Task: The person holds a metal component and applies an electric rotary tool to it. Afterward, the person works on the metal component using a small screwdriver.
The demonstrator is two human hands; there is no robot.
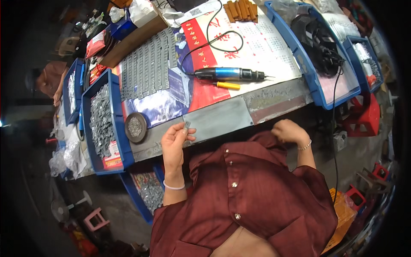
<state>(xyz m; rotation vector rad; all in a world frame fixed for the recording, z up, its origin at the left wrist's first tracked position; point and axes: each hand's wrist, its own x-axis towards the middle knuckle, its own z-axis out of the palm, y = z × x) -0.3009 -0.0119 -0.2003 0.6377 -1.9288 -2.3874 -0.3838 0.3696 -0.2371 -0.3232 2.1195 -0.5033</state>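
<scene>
Observing remotely, I log the workbench (154, 141) first; it carries the blue-and-black power driver (229, 73), my datum for every place below. Right of the driver: a long blue tray (306, 70) holding a black bundle (314, 43). Well to the driver's left: a second blue tray (120, 128), heaped with loose grey parts (102, 124). Left of the driver, less far out, I record a block of grey rows (147, 64), set close together. Left hand (174, 139): near side of the driver, to its left; thumb and fingertips pinched. Right hand (292, 131): near side, to the driver's right; fingers curled in, and I cannot tell whether they grip anything. Brown round dish (137, 140) of tiny metal bits (135, 126): near side, well left. Yellow-handled tool (228, 85): near side, just beside the driver. Smallest entry, single grey piece (187, 125): clamped in the left fingertips, near side and left of the driver.
</scene>
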